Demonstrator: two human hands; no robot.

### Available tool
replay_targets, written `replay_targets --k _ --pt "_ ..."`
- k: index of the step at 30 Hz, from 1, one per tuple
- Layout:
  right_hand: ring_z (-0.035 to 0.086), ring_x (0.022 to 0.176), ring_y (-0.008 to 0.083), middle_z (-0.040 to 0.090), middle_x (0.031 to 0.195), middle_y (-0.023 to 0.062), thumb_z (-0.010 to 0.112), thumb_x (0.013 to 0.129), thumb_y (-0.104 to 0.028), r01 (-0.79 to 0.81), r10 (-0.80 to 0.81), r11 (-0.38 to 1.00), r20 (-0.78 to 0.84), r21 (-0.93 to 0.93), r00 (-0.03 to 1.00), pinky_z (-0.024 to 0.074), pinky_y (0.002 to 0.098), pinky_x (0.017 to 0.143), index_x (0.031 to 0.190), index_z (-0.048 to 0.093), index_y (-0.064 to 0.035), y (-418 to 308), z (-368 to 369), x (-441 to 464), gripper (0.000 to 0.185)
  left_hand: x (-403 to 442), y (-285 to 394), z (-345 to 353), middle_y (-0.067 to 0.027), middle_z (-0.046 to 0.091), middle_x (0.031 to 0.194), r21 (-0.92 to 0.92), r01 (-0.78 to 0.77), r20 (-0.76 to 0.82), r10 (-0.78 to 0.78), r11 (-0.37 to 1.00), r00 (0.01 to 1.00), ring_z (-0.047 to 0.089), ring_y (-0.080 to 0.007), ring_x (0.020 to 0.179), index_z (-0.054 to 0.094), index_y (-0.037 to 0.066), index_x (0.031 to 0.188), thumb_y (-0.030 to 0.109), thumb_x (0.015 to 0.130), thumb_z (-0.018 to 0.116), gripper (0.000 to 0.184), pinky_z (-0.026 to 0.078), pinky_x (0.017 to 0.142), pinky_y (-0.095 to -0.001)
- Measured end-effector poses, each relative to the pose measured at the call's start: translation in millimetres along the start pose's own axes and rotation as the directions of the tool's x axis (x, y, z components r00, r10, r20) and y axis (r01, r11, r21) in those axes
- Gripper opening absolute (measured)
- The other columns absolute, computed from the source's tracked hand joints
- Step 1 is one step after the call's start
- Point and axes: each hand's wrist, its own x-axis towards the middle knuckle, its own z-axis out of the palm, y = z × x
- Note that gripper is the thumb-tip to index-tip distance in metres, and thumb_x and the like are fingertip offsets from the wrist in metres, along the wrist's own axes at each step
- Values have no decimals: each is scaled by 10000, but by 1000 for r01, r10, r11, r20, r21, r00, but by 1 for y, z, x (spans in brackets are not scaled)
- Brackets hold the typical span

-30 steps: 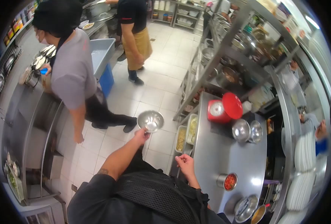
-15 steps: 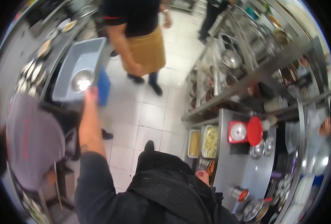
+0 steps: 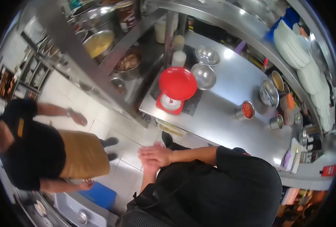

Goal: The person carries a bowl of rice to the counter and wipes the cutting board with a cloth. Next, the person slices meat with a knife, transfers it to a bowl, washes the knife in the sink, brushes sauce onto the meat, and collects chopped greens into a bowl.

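My right hand (image 3: 162, 154) lies across my left hand (image 3: 148, 163), palm against palm, in front of my body. The right fingers are stretched out flat; the left fingers are partly covered by them. Neither hand shows an object in it. Beyond them on the steel table (image 3: 222, 126) stands a red kitchen scale (image 3: 170, 104) with a round red pan (image 3: 177, 83) on top. Two steel bowls (image 3: 203, 76) sit beside the scale. Farther right is a steel container (image 3: 245, 110) of chopped red food.
A co-worker in a brown apron (image 3: 85, 154) stands at left. Below them a grey tub (image 3: 67, 206) holds a metal bowl (image 3: 82, 216), near a blue bin (image 3: 99, 195). A shelf post (image 3: 75, 49) rises at upper left. Stacked white containers (image 3: 294, 45) line the right shelf.
My view has swung right toward the steel table. My left hand has let go of the metal bowl, now in the grey tub, and my two hands have come together.
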Motion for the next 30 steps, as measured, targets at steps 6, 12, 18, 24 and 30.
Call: replay_targets --k 6,12,18,24,30 --pt "623 983 276 690 1038 63 520 946 -512 -826 769 130 470 548 433 495 455 865 1330 531 -118 109 -24 -13 551 36 137 68 -181 503 1347 133 -200 -417 238 971 877 489 -255 1231 442 58 1388 537 993 366 625 338 1059 -408" --pt "635 992 199 658 1091 116 481 1015 -356 -568 421 195 455 799 785 516 323 873 1268 570 -11 18 -123 45 437 113 58 -27 -202 609 1232 982 -173 186 465 -72 865 555 -390 1140 525 -11 1318 409 990 438 539 403 997 -417" --pt "665 849 150 700 945 72 660 890 -43 -336 511 850 -476 406 716 538 267 773 1085 655 -14 -32 -395 -5 197 90 80 -117 -167 697 1009 958 282 -286 88 49 954 668 -335 885 702 48 1026 242 858 670 258 529 797 -416" --pt "601 1052 417 661 1069 232 766 753 -435 -966 199 116 -947 -231 251 461 450 923 1309 522 9 180 -516 -102 752 116 21 -146 -184 716 923 710 470 -623 157 524 766 694 -310 872 701 -7 1007 181 832 654 261 533 801 -381" --pt "659 842 438 684 885 252 672 764 -190 -877 129 355 -913 -323 388 519 468 763 1169 596 45 246 -530 -115 474 145 48 -52 -199 675 1009 936 268 -316 209 228 926 646 -299 955 706 38 1026 220 826 687 270 506 873 -388"
